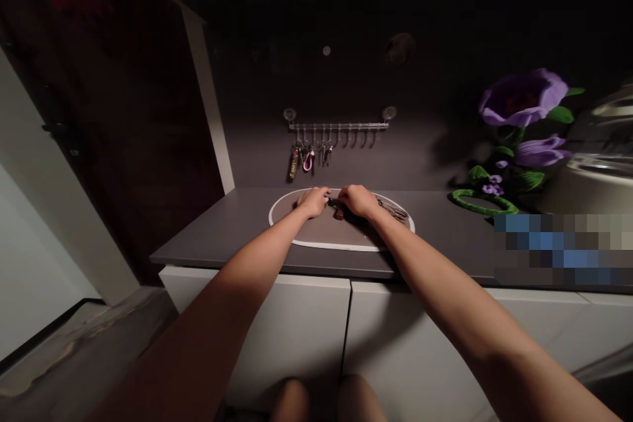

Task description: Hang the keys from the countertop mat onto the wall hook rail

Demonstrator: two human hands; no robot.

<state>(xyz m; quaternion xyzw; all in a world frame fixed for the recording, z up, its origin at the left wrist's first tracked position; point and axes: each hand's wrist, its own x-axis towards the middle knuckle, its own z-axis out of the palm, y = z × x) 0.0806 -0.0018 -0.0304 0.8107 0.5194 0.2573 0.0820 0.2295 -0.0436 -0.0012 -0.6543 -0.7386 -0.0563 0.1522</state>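
Both my hands rest over an oval brown mat (321, 235) with a white rim. My left hand (312, 202) has its fingers bent at the left end of a small dark object (334, 202), which I cannot name. My right hand (359, 200) is closed at the other end of it, with the fingertips mostly hidden. A small reddish-brown piece (339, 213) lies just below the dark object; whether the two are joined I cannot tell. To the right of my right hand lies a greyish bundle of thin strands (393, 209), partly covered by my wrist.
A clear hook rail (341, 126) on the wall carries several keys and a pink loop (308, 161). Purple artificial flowers (524, 99) and a green ring (484, 201) stand at the right, near a pale rounded object (588, 184). White cabinet doors (291, 323) are below the grey counter (212, 231).
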